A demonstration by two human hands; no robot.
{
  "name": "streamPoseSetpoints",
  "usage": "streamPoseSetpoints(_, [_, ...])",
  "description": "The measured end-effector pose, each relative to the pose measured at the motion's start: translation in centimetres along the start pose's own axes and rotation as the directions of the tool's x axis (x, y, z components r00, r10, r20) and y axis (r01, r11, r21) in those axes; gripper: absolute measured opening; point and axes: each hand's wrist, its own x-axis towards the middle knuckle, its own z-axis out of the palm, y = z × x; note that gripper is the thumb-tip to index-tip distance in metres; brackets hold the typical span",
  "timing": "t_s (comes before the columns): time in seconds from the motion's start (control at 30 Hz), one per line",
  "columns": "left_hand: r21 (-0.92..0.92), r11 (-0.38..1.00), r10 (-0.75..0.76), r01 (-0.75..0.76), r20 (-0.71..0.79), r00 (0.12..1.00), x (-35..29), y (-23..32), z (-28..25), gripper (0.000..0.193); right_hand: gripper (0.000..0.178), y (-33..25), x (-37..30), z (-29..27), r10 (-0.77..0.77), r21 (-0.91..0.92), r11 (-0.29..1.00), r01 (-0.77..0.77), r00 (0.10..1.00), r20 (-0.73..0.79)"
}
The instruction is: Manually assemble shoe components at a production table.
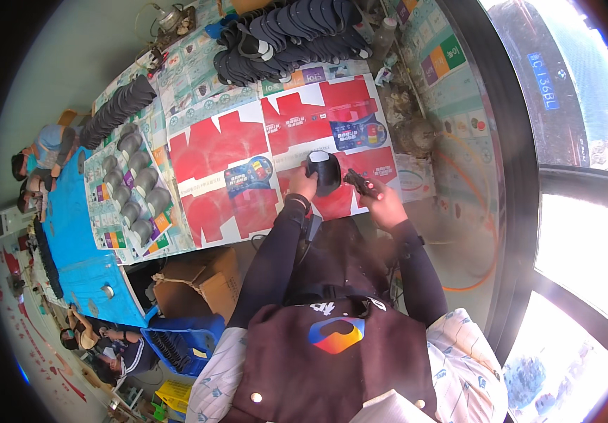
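Note:
My left hand (302, 185) is closed round the near left edge of a black, rounded, cup-like piece (327, 178), which has a pale patch at its far end. My right hand (386, 206) grips a small dark gun-shaped tool (362, 185). Its tip points left toward the black piece, with a small gap between them. Both hands are above the table's near edge, over red printed cardboard sheets (212, 151). What is inside the black piece cannot be made out.
Nested dark curved pieces (297, 32) lie in rows at the back, with another row (117, 109) farther left. Several grey rounded pieces (145, 190) stand on the left. An orange hose (488, 233) loops at right. Below are a cardboard box (205, 282) and a blue crate (195, 345). People sit at far left.

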Motion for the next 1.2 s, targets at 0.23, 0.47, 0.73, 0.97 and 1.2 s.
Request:
streamPoseSetpoints(0.23, [-0.197,0.98,0.031,0.003,0.171,0.985,0.5,-0.4,-2.0,0.043,0.029,-1.1,3.6,1.9,-0.064,-0.137,0.987,0.08,0.991,0.115])
streamPoseSetpoints(0.47, [-0.152,0.988,0.033,-0.011,0.147,0.989,-0.7,-0.2,-2.7,0.045,0.032,-1.5,5.1,2.2,-0.028,-0.243,0.969,0.041,0.998,0.053])
streamPoseSetpoints(0.73, [-0.58,0.796,-0.066,0.171,0.198,0.978,-1.0,-2.5,-0.9,0.041,0.03,-1.7,6.9,2.6,-0.058,-0.255,0.964,0.068,0.997,0.045])
streamPoseSetpoints(0.97, [-0.575,0.804,-0.02,0.153,0.23,0.973,-1.3,0.4,-1.8,0.035,0.029,-1.6,7.3,2.2,-0.143,-0.235,0.958,0.165,0.984,0.108])
streamPoseSetpoints(1.2, [-0.5,0.86,0.0,0.1,0.196,0.981,-1.7,1.6,-1.9,0.037,0.032,-0.4,6.5,1.1,-0.079,-0.292,0.951,0.104,0.992,0.094])
